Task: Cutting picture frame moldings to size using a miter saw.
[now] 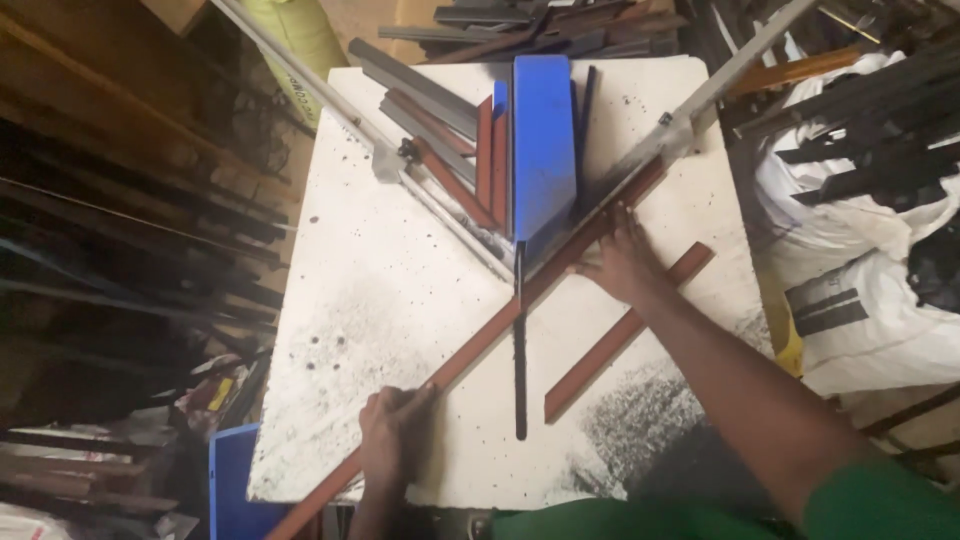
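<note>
A long reddish-brown strip lies diagonally across the white speckled worktable, running from the lower left up to the metal fence at the upper right. My left hand grips the strip's lower part near the table's front edge. My right hand presses flat on the strip close to the blue guard of the saw. A dark slot runs down the table from under the guard. A shorter reddish-brown strip lies loose to the right, under my right forearm.
Several grey and reddish offcuts are piled left of the guard against a second metal fence. White sacks with dark strips stand at the right. Stacked long mouldings fill the left. A blue bin sits below the table's left corner.
</note>
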